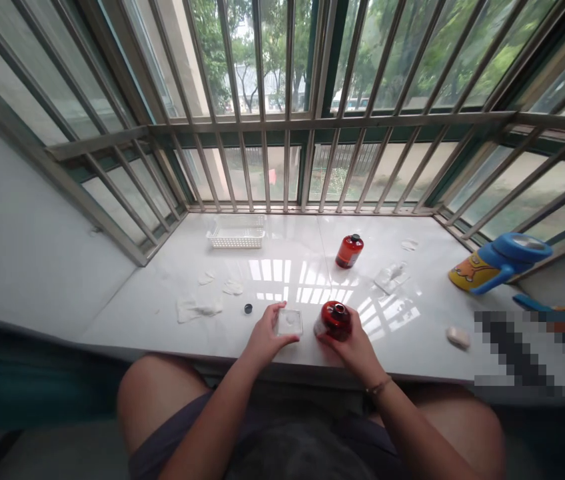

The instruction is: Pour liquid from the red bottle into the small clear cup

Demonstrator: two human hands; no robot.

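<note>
My left hand [267, 337] is closed around the edges of a small clear square container [290, 321] near the counter's front edge. Some clear content or a round mark shows in its middle; I cannot tell which. My right hand [350, 340] grips a red-brown bottle [336, 319], upright or slightly tilted, with its neck uncapped. The bottle is just right of the container, apart from it. A small black cap [248, 309] lies on the counter left of my left hand.
A second red bottle [350, 251], black-capped, stands farther back. A white basket [236, 233] sits by the window bars. Crumpled tissues [200, 308] lie left, and more wipes [391, 277] right. A blue-yellow tumbler [497, 263] and a pale block [458, 337] are at the right.
</note>
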